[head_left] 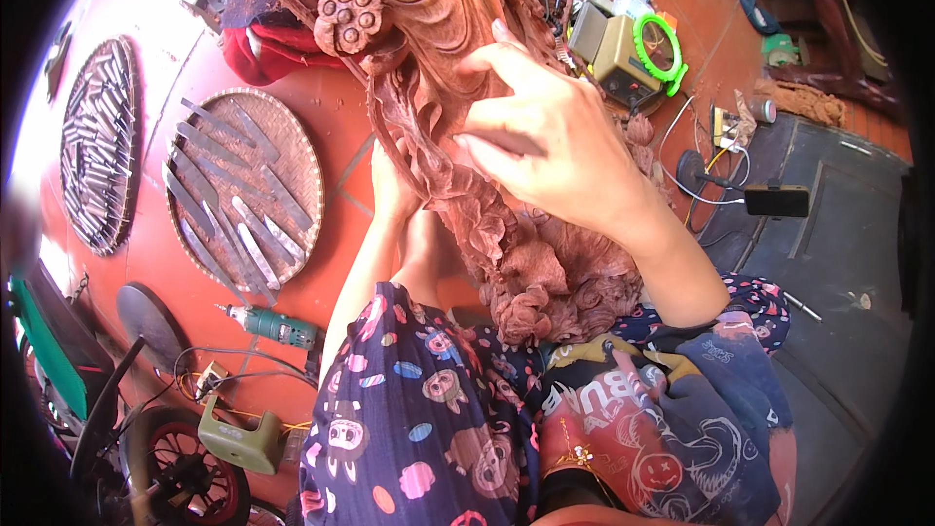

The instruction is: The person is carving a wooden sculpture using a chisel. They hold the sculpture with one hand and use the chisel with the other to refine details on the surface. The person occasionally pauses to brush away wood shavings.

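A large reddish-brown wood carving (438, 107) leans across my lap, with flowing drapery folds, a lotus seed pod (349, 17) at its upper left and ruffled leaf shapes lower down. My right hand (560, 131) lies over the middle of the carving. Its fingers are bent but apart, with the tips at the carved surface and no tool visible in them. My left hand (392, 180) reaches up along the carving's left side. Its fingers are hidden behind the carved edge, so their grip does not show.
Left on the tiled floor are a round woven tray (314, 141) of flat blades, another tray (133, 136) of chisel-like tools and a green rotary tool (278, 325). At upper right, a basket holds a power box (623, 63) and green ring (665, 63). A phone (776, 201) stands right.
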Demonstrator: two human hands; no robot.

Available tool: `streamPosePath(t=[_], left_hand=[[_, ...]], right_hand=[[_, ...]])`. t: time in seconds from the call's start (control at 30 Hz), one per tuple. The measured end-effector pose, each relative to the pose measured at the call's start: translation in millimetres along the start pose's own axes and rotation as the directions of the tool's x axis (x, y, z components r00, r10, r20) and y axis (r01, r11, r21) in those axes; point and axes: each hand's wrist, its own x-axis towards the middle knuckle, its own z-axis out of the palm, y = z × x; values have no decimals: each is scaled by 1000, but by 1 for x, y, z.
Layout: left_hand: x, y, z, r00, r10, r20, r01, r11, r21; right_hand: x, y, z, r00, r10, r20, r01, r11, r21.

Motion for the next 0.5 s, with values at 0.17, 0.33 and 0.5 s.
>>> streamPosePath(t=[0.17,0.33,0.5], left_hand=[[-4,-1,-3,1000,-7,-1,7,1000,2],[-5,-2,-3,1000,-6,-6,6,1000,2],[-5,-1,0,1000,-10,-10,10,1000,-4]], right_hand=[[14,4,-6,993,118,-9,-118,993,29],[10,-6,-2,998,28,51,-26,999,-43],[17,-3,-6,987,157,25,-158,986,52]])
